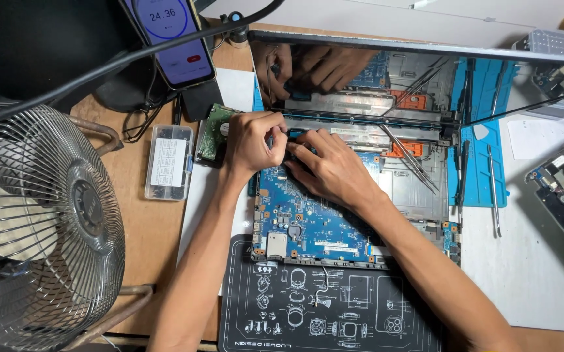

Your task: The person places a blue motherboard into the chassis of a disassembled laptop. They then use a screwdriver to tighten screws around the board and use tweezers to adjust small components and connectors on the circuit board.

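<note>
Fingers (275, 130) of both hands pinch a small part at the blue motherboard's (308, 221) top edge.

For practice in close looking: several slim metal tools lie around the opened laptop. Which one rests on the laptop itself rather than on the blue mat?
The tweezers: they lie slanted across the laptop's grey frame, while the straight tools lie on the blue mat to the right.
</note>
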